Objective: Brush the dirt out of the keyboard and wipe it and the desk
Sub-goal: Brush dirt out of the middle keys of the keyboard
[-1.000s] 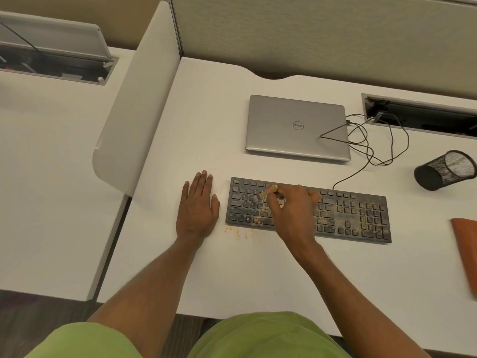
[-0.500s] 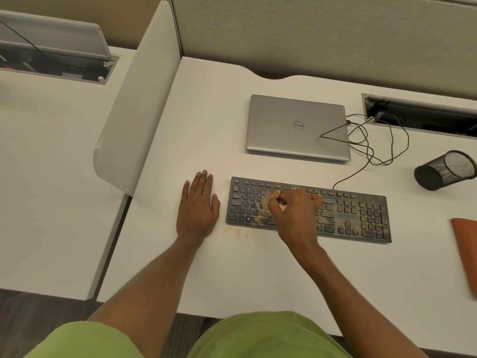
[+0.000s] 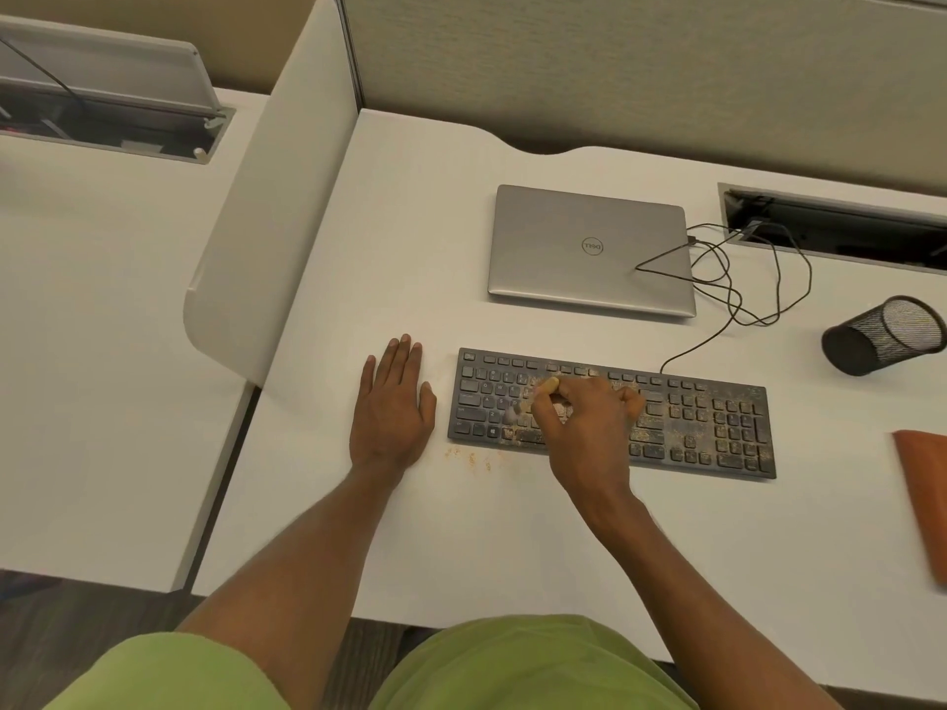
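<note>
A black keyboard (image 3: 717, 422) lies on the white desk (image 3: 410, 248), speckled with tan dirt, thickest on its middle and right keys. My right hand (image 3: 584, 427) grips a small brush (image 3: 533, 399) with a pale handle; its bristles, blurred, touch the left-middle keys. My left hand (image 3: 392, 407) rests flat on the desk just left of the keyboard, fingers straight. A few crumbs (image 3: 471, 458) lie on the desk in front of the keyboard's left end. An orange cloth (image 3: 922, 484) lies at the right edge.
A closed silver laptop (image 3: 589, 248) sits behind the keyboard, with tangled cables (image 3: 743, 279) running to a desk cable slot (image 3: 840, 228). A black mesh pen cup (image 3: 881, 335) lies on its side at the right. A white divider panel (image 3: 266, 197) stands on the left.
My right hand has swept the brush back and forth over the left-middle keys; the bristles are now lower and further left. My left hand has not moved.
</note>
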Motion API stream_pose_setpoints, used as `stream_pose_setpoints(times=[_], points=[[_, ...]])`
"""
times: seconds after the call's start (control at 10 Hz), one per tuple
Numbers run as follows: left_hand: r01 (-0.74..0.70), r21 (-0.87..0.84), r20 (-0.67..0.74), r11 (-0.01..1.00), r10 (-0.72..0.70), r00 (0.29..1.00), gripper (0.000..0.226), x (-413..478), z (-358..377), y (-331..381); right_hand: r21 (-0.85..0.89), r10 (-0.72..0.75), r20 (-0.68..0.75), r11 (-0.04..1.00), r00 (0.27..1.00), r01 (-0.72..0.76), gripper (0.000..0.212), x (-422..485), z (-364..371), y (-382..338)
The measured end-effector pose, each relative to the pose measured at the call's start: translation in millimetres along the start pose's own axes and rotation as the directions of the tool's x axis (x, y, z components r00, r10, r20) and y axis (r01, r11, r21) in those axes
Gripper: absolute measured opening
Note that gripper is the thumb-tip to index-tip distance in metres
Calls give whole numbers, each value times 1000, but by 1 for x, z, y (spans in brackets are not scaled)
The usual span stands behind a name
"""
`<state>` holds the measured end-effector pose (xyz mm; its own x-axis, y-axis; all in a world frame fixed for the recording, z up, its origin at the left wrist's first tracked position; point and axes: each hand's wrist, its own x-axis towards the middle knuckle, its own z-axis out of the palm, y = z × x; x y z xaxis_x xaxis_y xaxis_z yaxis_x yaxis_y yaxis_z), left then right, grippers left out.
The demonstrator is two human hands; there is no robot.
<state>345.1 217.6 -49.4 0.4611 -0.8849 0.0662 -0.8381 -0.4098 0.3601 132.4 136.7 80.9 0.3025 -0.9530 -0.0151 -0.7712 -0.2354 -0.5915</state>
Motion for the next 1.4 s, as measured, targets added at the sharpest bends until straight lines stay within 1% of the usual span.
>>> stream_pose_setpoints(times=[0.1,0.2,0.3,0.4,0.5,0.6,0.7,0.8,0.9,1.0,1.1,1.2,1.3,1.4], points=[[0,-1,3,1000,0,1000,62,0,1,0,10,-29,7,1000,1000,29,18,-2,0,-2],[3,-4,5,1000,-3,1000,63,0,1,0,-8,-43,57,999,997,43,20,-6,-1,-2],[3,-4,4,1000,-3,1000,63,0,0,0,27,-58,60,998,997,56,20,-11,-2,-1],[1,1,4,1000,-1,1000,63,0,0,0,57,-67,-18,996,998,68,16,-12,-2,-1],[3,-3,4,1000,-3,1000,63,-1,1,-1,33,-72,14,997,997,72,15,-12,-1,1],[1,-1,6,1000,-1,1000,63,0,2,-1,-31,-72,102,997,992,75,20,-16,-1,4],[1,8,8,1000,-1,1000,63,1,1,-1,-50,-78,112,995,991,84,19,-18,-4,5],[0,7,5,1000,0,1000,63,0,1,-1,42,-109,61,993,992,106,15,-15,-7,7],[2,0,0,1000,-2,1000,62,0,2,-1,70,-183,107,982,977,176,12,-11,-6,3],[3,0,3,1000,-3,1000,62,0,2,0,-5,-211,198,976,957,216,14,-7,-3,1],[5,-2,3,1000,-5,1000,62,0,2,-1,-212,-200,177,948,964,236,18,-7,-6,4],[6,1,6,1000,-6,1000,63,0,2,-2,-329,-224,108,911,969,248,21,-9,-11,4],[6,2,10,1000,-6,1000,63,0,2,-1,-159,-230,119,956,966,247,15,-9,-12,-4],[6,3,8,1000,-6,1000,63,-1,2,-1,-81,-234,202,964,951,255,15,-6,-5,-6]])
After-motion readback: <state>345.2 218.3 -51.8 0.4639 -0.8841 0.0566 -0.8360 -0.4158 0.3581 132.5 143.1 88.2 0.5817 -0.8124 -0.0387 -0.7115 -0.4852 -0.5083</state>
